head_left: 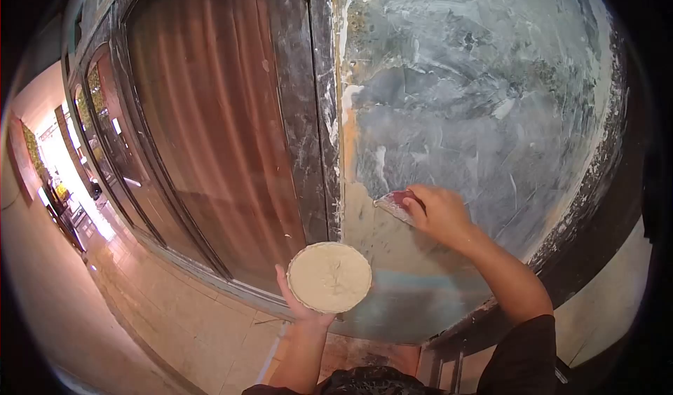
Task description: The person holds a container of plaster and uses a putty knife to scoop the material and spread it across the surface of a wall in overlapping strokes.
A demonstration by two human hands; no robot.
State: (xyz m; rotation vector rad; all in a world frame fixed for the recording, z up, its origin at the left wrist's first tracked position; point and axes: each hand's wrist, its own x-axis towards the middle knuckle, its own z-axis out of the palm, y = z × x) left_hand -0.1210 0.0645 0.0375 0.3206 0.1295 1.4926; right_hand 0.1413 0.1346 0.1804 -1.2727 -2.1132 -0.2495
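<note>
A round container (329, 277) filled with smooth cream-coloured paste rests on my left hand (303, 304), whose thumb shows along its left edge. My right hand (442, 215) grips a dark red scraper (398, 204) with whitish paste on its blade. The blade lies against the grey, patchy wall panel (477, 142). Beige paste (364, 220) covers the panel around and left of the blade, above and to the right of the container.
Left of the panel stands a dark, paint-marked frame (298, 93) beside a glass pane (210, 114) with reddish-brown curtains behind it. Tiled floor (175, 300) runs below toward a bright opening at the far left. A dark border edges the panel's right side.
</note>
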